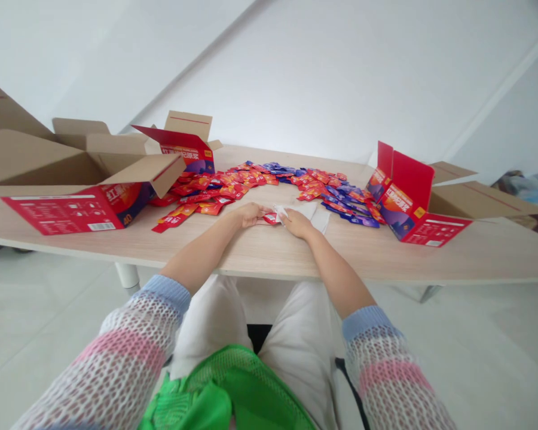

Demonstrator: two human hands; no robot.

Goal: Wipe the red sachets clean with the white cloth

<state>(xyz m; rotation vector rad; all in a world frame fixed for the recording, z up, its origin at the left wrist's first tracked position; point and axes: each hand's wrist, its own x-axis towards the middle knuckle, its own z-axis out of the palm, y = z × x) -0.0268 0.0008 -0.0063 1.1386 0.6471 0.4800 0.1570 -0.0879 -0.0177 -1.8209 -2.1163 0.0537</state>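
Near the table's front edge, my left hand (251, 215) grips a small red sachet (271, 218) by its left end. My right hand (296, 223) is closed on a crumpled white tissue (280, 211), which touches the sachet's right side. More white tissue (321, 220) lies flat on the table just right of my right hand. Beyond both hands, red sachets (219, 192) and purple sachets (347, 202) lie heaped in an arc.
A large open carton (67, 209) stands at the left, with a smaller red box (190, 152) behind it. An open red box (407, 209) stands at the right, flaps spread. The pale wooden table (484, 257) meets a white wall at the back.
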